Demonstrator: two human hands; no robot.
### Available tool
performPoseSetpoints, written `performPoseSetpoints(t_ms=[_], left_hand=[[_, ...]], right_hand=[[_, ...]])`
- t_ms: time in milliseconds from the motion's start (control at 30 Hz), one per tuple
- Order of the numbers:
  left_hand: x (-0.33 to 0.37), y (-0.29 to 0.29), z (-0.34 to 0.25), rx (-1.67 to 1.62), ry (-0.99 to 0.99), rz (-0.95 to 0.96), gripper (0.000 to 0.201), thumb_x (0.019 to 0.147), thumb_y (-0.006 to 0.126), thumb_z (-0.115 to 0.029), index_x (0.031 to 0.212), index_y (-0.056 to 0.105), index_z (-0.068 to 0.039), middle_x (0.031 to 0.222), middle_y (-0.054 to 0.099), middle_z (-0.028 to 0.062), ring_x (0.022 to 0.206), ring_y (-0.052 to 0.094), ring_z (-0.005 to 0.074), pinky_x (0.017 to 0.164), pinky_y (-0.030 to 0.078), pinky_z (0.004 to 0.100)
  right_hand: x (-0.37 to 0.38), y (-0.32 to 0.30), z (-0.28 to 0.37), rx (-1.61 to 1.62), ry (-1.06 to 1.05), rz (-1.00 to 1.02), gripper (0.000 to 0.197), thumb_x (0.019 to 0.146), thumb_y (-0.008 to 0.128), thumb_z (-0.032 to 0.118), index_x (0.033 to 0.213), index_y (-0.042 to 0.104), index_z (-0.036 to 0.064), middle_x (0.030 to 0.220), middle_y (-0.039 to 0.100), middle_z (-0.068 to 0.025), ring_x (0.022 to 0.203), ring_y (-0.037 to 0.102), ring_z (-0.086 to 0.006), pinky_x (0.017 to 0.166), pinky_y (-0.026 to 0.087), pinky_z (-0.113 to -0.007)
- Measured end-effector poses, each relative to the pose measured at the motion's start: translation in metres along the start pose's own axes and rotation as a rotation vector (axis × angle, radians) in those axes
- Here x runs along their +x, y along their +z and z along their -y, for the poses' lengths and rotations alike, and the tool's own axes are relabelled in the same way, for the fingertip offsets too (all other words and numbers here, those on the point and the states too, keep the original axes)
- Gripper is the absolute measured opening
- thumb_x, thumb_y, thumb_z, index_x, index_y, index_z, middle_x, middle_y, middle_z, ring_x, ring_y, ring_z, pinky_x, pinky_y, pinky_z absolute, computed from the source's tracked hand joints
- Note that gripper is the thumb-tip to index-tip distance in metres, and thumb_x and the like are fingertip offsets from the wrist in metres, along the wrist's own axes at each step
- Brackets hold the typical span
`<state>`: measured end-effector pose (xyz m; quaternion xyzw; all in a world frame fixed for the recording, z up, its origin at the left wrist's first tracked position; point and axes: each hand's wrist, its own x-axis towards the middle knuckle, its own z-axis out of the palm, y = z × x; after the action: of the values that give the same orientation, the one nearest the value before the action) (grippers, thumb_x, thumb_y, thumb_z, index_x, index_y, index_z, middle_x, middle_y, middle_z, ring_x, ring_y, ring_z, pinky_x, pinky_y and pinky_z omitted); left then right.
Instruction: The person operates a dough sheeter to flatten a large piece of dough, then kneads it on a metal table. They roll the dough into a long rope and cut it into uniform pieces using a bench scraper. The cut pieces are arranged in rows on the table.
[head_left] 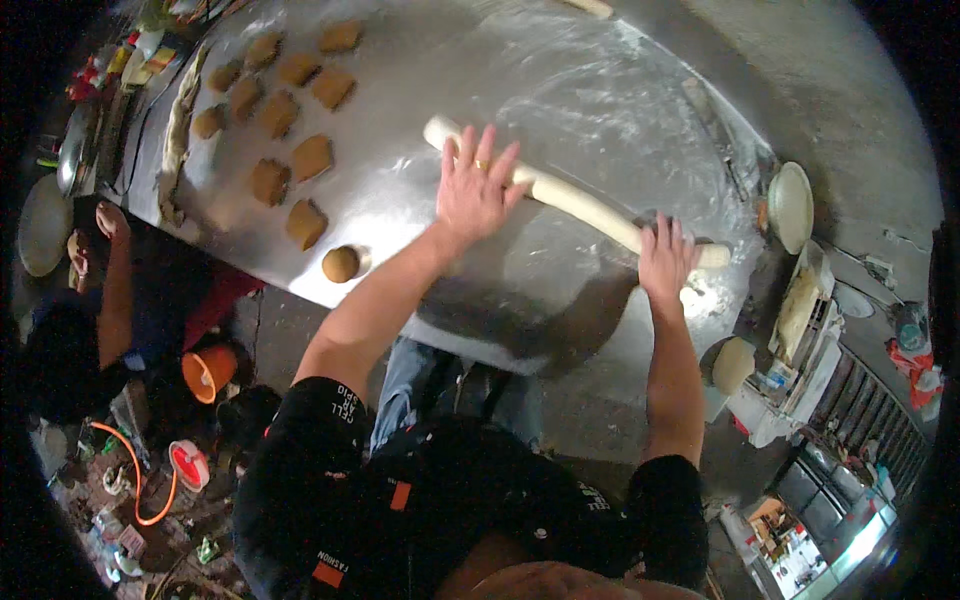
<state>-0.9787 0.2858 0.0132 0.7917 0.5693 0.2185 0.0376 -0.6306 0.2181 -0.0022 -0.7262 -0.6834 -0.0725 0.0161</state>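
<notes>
A long, pale, slightly bent roll of dough [575,200] lies slantwise on the metal table [400,55]. My left hand [474,190] rests on its upper-left part, fingers stretched and spread, a ring on one of them. Over the roll near its right end lies my right hand [667,258], palm down with the fingers extended. Both palms press on the dough without wrapping round it. To the left of my left hand sits a round brown lump [341,264] close to the table's near edge. Several squarish brown pieces [312,157] are spread beyond it.
A long dough strip [178,140] runs along the table's left edge. Another person's arm [115,280] shows at the far left. An orange bucket [210,374] stands on the cluttered floor. Right of the table are a pale round bowl [791,208] and a white stand [800,380].
</notes>
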Motion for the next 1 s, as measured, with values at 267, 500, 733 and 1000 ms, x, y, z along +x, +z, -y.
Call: performPoseSetpoints(t_ms=[267, 500, 733, 1000], left_hand=[[-0.178, -0.091, 0.017, -0.264, -0.058, 0.167, 0.061, 0.078, 0.075, -0.028, 0.133, 0.053, -0.011, 0.141, 0.042, 0.0264, 0.131, 0.039, 0.0478, 0.107, 0.033, 0.0588], [-0.179, -0.142, 0.107, -0.010, -0.544, 0.080, 0.067, 0.075, 0.080, -0.036, 0.129, 0.052, -0.008, 0.123, 0.054, 0.0233, 0.109, 0.054, 0.0416, 0.092, 0.045, 0.0505], [-0.191, -0.133, 0.134, -0.079, -0.424, -0.222, 0.026, 0.076, 0.077, -0.013, 0.096, 0.062, -0.006, 0.091, 0.062, 0.0171, 0.086, 0.063, 0.0373, 0.072, 0.054, 0.0445], [-0.187, -0.177, 0.186, 0.484, -0.590, -0.152, 0.059, 0.083, 0.074, -0.041, 0.123, 0.058, -0.001, 0.123, 0.056, 0.0285, 0.113, 0.056, 0.0430, 0.094, 0.047, 0.0500]], right_hand=[[-0.174, -0.021, 0.038, 0.219, 0.030, 0.028, 0.059, 0.091, 0.062, 0.022, 0.144, 0.043, 0.0013, 0.147, 0.033, -0.0354, 0.137, 0.031, -0.0526, 0.110, 0.030, -0.060], [-0.184, -0.032, 0.037, 0.398, -0.016, 0.079, 0.046, 0.092, 0.059, 0.018, 0.133, 0.051, -0.0017, 0.134, 0.051, -0.0266, 0.125, 0.047, -0.0453, 0.107, 0.037, -0.053], [-0.149, -0.060, 0.020, 0.582, 0.082, -0.068, 0.032, 0.088, 0.059, 0.004, 0.120, 0.060, -0.0033, 0.115, 0.062, -0.0217, 0.108, 0.058, -0.0401, 0.096, 0.045, -0.047], [-0.148, -0.069, 0.060, 0.420, -0.068, -0.133, 0.040, 0.085, 0.064, 0.011, 0.124, 0.060, -0.0003, 0.124, 0.062, -0.0204, 0.113, 0.058, -0.0368, 0.101, 0.044, -0.045]])
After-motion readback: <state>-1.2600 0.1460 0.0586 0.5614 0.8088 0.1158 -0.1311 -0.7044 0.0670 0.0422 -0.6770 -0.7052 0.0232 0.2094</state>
